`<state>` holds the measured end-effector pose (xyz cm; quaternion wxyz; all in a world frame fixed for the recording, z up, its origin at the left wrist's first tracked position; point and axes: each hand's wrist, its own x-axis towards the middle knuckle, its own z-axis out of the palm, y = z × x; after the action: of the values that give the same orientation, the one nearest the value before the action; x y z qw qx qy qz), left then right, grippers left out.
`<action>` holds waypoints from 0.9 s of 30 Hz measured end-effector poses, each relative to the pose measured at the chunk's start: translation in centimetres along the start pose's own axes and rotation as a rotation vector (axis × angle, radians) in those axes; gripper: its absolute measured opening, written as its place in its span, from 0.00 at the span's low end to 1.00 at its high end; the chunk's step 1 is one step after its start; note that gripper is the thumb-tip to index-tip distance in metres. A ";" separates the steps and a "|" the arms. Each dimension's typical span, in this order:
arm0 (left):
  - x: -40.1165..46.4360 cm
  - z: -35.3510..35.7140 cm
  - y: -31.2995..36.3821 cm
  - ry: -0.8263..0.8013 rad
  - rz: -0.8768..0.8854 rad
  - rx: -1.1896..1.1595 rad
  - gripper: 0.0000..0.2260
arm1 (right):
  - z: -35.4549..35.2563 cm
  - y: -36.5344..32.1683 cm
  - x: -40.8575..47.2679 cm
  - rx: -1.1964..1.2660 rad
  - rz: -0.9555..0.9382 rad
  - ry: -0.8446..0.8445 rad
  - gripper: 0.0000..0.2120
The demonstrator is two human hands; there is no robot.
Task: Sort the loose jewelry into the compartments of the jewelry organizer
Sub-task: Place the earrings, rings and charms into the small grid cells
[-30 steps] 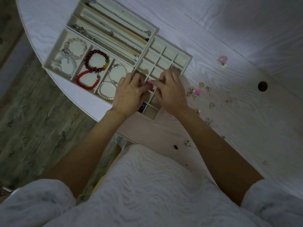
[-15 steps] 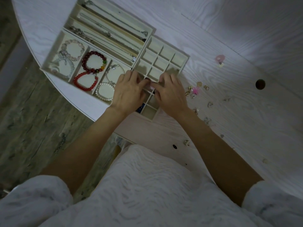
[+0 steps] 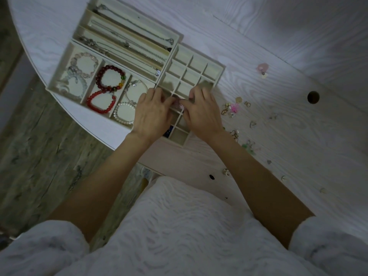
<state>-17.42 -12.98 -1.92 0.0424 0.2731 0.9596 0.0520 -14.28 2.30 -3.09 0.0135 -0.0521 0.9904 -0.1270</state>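
Pinching small pink piece between left hand and right hand; best released low inside one grid tray cell

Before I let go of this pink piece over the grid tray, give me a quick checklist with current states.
1. Left hand and right hand both pinch the pink piece: ok.
2. Piece is over the grid tray: ok.
3. Cell beneath is free: cannot tell, the hands hide it.
4. Far cells of the tray are free: ok.
5. All loose jewelry is sorted: not ok, pieces lie on the table.
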 end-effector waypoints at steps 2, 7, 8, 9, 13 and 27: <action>0.0 -0.1 0.0 -0.002 0.012 0.010 0.13 | 0.0 0.0 0.0 -0.008 0.004 0.007 0.14; -0.1 -0.4 0.0 0.036 0.028 0.028 0.09 | 0.3 0.0 0.1 -0.022 0.019 0.031 0.10; -0.1 -0.4 0.0 0.041 0.033 0.022 0.09 | 0.4 0.0 0.1 -0.026 0.018 0.028 0.11; -0.1 -0.4 -0.1 0.044 0.036 0.011 0.10 | 0.5 -0.1 0.1 -0.032 0.015 0.023 0.13; -0.2 -0.3 -0.3 0.046 0.022 -0.017 0.13 | 0.6 -0.1 0.2 -0.019 0.017 0.023 0.11; 0.2 0.7 3.6 0.207 0.177 -0.279 0.11 | -2.9 6.5 -4.8 0.232 0.320 0.278 0.08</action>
<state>-15.67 -9.79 -2.22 -0.0238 0.3413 0.9145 0.2158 -10.24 9.81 -1.81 -0.0970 0.1254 0.9572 -0.2423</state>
